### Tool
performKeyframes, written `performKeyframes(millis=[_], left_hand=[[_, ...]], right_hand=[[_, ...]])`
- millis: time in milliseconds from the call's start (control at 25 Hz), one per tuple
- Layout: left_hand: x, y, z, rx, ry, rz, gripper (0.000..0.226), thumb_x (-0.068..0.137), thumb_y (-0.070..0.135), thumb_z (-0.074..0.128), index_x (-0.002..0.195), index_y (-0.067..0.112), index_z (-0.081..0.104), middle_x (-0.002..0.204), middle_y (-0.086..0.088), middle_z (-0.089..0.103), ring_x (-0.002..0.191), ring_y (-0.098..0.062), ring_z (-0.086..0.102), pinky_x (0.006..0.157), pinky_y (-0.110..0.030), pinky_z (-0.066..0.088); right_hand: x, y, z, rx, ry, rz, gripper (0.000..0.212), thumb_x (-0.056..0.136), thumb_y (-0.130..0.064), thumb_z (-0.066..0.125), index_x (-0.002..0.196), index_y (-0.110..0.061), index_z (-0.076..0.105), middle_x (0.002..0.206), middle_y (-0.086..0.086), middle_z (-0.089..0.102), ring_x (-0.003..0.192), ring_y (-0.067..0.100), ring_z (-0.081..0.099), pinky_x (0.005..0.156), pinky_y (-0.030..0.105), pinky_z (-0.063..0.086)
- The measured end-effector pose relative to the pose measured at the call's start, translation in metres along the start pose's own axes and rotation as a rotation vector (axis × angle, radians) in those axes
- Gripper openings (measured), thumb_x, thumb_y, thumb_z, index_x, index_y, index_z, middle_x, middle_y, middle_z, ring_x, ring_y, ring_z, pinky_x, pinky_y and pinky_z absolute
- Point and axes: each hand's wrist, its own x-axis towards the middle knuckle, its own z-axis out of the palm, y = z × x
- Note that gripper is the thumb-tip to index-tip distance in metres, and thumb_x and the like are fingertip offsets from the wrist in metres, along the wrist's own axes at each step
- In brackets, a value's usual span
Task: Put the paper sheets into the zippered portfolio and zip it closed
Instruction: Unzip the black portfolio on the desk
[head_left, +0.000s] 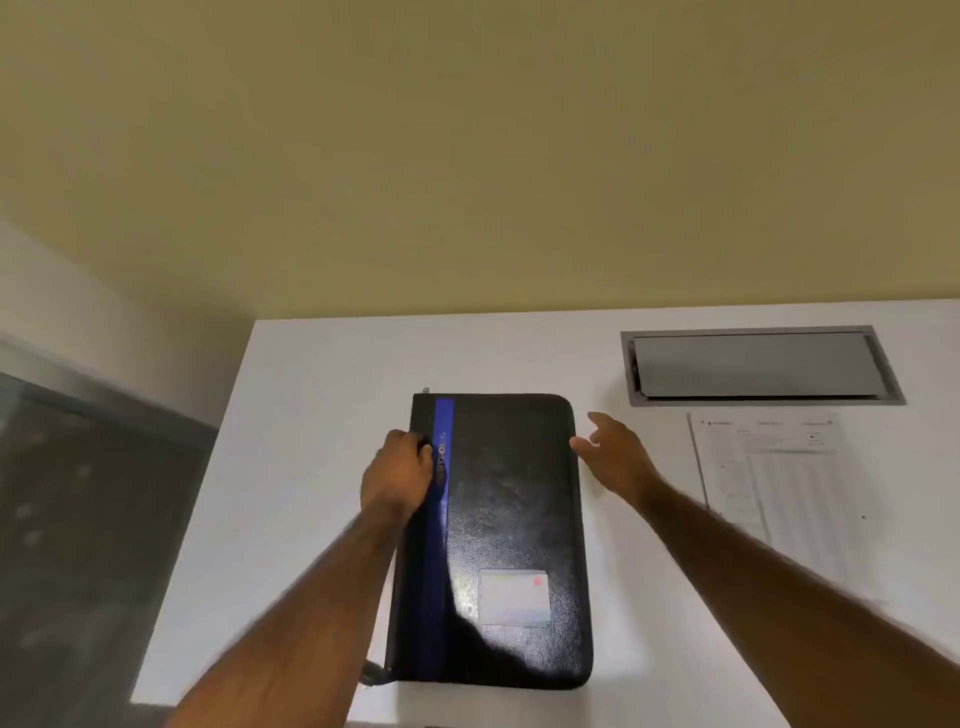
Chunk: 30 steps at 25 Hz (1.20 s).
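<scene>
The fingers of my left hand (397, 475) curl over the left long edge of the zippered portfolio (511, 525), gripping it beside the blue stripe (441, 519) that runs down its cover. My right hand (613, 452) hangs just off the portfolio's right edge, fingers spread loose and holding nothing; whether a fingertip brushes that edge I cannot tell. The portfolio lies flat and closed on the white tabletop (311, 467), black, with a pale label window (514, 597) low on its cover and a small zipper pull (426, 390) poking out at its far left corner. To the right, past my right forearm, the paper sheets (774, 467) lie flat on the tabletop, apart from the portfolio. Beyond them a grey recessed hatch (761, 366) is set into the tabletop.
</scene>
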Motion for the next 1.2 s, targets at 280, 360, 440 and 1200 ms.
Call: performKeyframes(millis=[280,360,440,1200], left_hand=[[0.111,0.008,-0.029,0.027,0.071,-0.147,0.04,0.101,0.038,0.044,0.105,0.008,0.07,0.112,-0.015,0.07,0.102,-0.037,0.066,0.083,-0.039,0.05],[0.128,0.011,-0.033,0.037,0.039,-0.172,0.036,0.098,0.036,0.05,0.108,0.007,0.069,0.115,-0.015,0.07,0.104,-0.037,0.066,0.085,-0.04,0.051],[0.141,0.015,-0.035,0.003,-0.051,-0.213,0.037,0.094,0.034,0.059,0.115,0.004,0.065,0.119,-0.017,0.068,0.108,-0.038,0.066,0.091,-0.041,0.055],[0.159,0.045,-0.024,0.189,-0.266,-0.252,0.026,0.083,0.022,0.067,0.103,0.008,0.057,0.109,-0.012,0.06,0.102,-0.031,0.06,0.08,-0.036,0.048]], right_hand=[[0.035,-0.016,0.008,0.275,0.052,0.178,0.035,0.084,-0.019,0.072,0.115,-0.002,0.066,0.112,0.017,0.069,0.101,0.036,0.066,0.091,0.051,0.057],[0.039,-0.017,0.006,0.376,0.038,0.229,0.025,0.082,-0.012,0.073,0.103,-0.001,0.066,0.101,0.021,0.068,0.088,0.038,0.066,0.077,0.047,0.059],[0.042,-0.018,0.003,0.454,0.003,0.263,0.024,0.082,-0.006,0.073,0.104,0.0,0.064,0.1,0.022,0.067,0.081,0.033,0.063,0.068,0.042,0.057],[0.052,-0.034,-0.001,0.619,0.016,0.356,0.022,0.08,0.015,0.065,0.076,-0.006,0.061,0.091,0.018,0.064,0.088,0.034,0.063,0.061,0.034,0.055]])
